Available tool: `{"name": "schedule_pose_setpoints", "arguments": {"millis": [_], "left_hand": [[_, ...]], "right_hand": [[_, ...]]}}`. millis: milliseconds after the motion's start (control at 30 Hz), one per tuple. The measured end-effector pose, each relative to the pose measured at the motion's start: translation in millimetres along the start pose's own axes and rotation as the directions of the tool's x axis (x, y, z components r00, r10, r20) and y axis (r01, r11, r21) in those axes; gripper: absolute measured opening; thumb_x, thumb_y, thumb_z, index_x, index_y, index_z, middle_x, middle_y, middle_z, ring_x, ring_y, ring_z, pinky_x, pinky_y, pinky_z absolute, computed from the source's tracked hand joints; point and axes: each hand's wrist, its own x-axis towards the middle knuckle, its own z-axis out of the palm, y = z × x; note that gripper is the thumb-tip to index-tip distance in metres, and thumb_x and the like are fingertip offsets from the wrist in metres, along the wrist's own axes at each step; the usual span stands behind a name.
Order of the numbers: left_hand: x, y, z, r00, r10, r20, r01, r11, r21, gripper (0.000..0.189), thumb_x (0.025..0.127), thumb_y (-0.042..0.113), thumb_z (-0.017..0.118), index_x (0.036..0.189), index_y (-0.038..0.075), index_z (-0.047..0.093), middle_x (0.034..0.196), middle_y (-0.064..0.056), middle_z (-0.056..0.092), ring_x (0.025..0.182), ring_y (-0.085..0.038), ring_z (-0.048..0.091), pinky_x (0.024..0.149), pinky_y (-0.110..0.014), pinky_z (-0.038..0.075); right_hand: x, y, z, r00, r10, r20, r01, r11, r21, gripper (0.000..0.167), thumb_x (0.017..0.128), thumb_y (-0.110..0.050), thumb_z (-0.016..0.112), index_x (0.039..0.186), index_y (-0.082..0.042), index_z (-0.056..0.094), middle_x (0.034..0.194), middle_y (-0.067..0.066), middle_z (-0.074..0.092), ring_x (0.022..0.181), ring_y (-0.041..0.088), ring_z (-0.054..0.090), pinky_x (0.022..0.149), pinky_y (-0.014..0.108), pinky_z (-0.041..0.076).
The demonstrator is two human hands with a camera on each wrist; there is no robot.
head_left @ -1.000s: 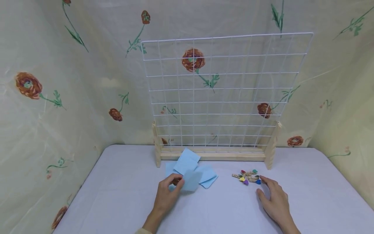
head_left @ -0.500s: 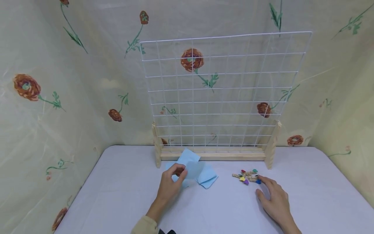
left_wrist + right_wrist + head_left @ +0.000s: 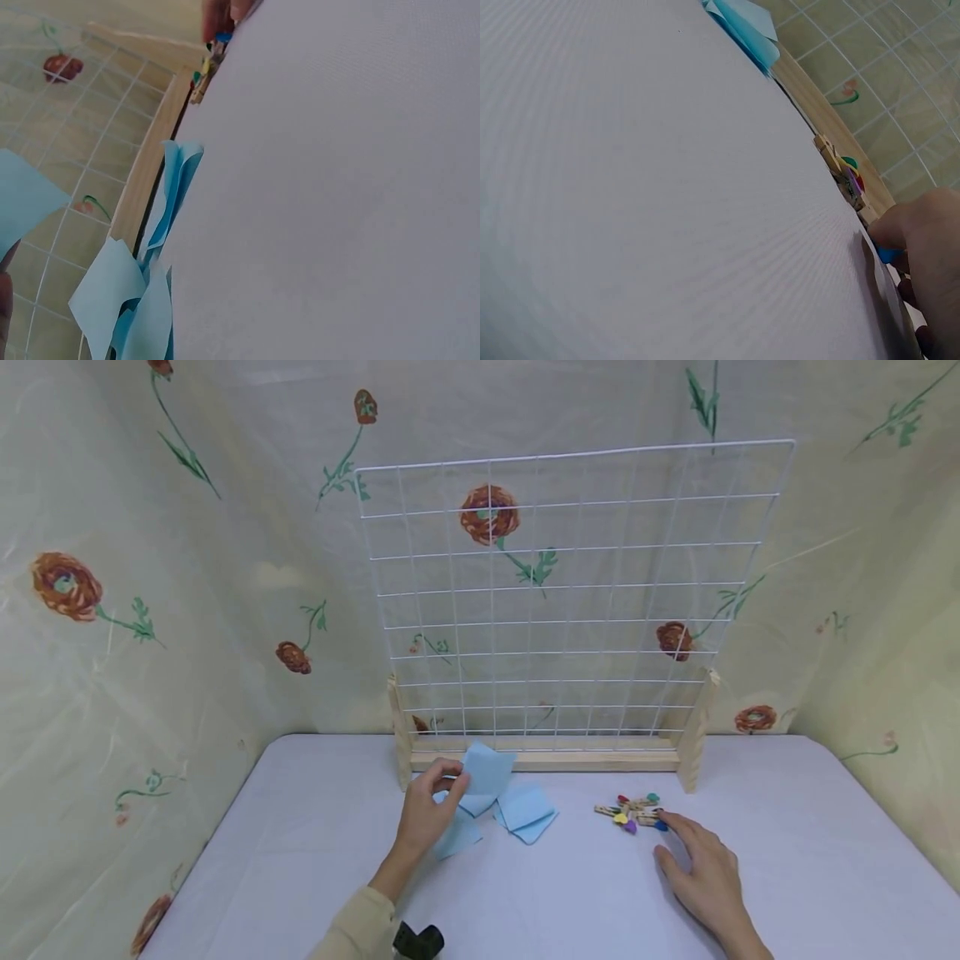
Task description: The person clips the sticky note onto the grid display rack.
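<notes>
My left hand (image 3: 429, 810) pinches a thin light-blue paper square (image 3: 489, 770) by its left edge, raised above the table in front of the rack's foot. In the left wrist view that paper (image 3: 24, 196) hangs at the left edge, with just a bit of the fingers showing. Several more blue paper squares (image 3: 527, 810) lie loosely overlapped below and to the right of it. My right hand (image 3: 703, 870) rests on the table, thumb apart from the index finger, whose tip is at a small pile of mini wooden clothespins (image 3: 633, 814) with coloured heart tops. A blue-topped clothespin (image 3: 889, 255) sits by those fingers.
Behind the papers and clothespins stands a white wire grid (image 3: 570, 602) on a wooden stand (image 3: 592, 762). The table has a white cloth (image 3: 315, 843). Flower-printed curtains (image 3: 225, 577) hang at the back and sides. A black object (image 3: 418, 941) shows by the left sleeve.
My left hand has lifted the paper square up and away from the others, toward the rack, and turned it more upright. The right hand stays almost still by the clothespins.
</notes>
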Motion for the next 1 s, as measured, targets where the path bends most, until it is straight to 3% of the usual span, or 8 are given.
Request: {"name": "schedule_pose_setpoints", "arguments": {"millis": [200,367,567,800,1000], "left_hand": [[11.2,-5.3,-6.3,0.999,0.042,-0.01,-0.042,0.999,0.009,0.016,0.09,0.015,0.064,0.104,0.007,0.063,0.099,-0.007,0.067,0.087,-0.017,0.067,0.079,-0.019,0.055],[19.4,-3.7,-9.0,0.997,0.081,-0.019,-0.082,0.996,-0.031,0.017,0.089,0.012,0.065,0.104,0.004,0.063,0.099,-0.011,0.066,0.088,-0.021,0.067,0.077,-0.022,0.056],[26.3,2.7,-10.7,0.999,0.033,-0.029,-0.033,0.999,-0.029,0.019,0.086,0.005,0.067,0.104,-0.001,0.062,0.102,-0.016,0.066,0.087,-0.027,0.067,0.077,-0.03,0.057],[30.7,36.2,-19.9,1.0,-0.022,-0.011,0.021,0.999,-0.035,0.016,0.088,0.003,0.064,0.103,-0.002,0.06,0.1,-0.018,0.068,0.088,-0.025,0.067,0.078,-0.027,0.056],[36.0,34.7,-24.0,0.998,-0.058,-0.039,0.055,0.996,-0.077,0.016,0.088,0.004,0.064,0.103,-0.001,0.06,0.099,-0.017,0.067,0.089,-0.02,0.065,0.081,-0.023,0.054]], "right_hand": [[-1.8,-1,-1,1.0,-0.011,-0.011,0.011,1.0,0.006,0.049,0.085,-0.013,0.062,0.133,-0.008,0.05,0.133,0.022,0.051,0.121,0.046,0.043,0.092,0.063,0.028],[-2.6,-1,-1,0.998,-0.029,-0.05,0.03,0.999,0.012,0.046,0.085,-0.01,0.063,0.129,-0.008,0.053,0.129,0.023,0.054,0.118,0.044,0.045,0.091,0.062,0.029],[-2.0,0,1,0.994,-0.053,-0.094,0.055,0.998,0.02,0.042,0.083,-0.007,0.063,0.125,-0.007,0.056,0.125,0.023,0.057,0.115,0.045,0.048,0.089,0.062,0.031],[0.2,3,4,0.993,-0.047,-0.112,0.049,0.999,0.021,0.038,0.083,-0.006,0.064,0.121,-0.006,0.058,0.123,0.023,0.059,0.114,0.045,0.049,0.09,0.063,0.032],[1.2,1,7,0.998,0.001,-0.056,-0.001,1.0,0.015,0.037,0.085,-0.007,0.063,0.122,-0.004,0.057,0.124,0.024,0.058,0.117,0.046,0.046,0.093,0.064,0.03]]}}
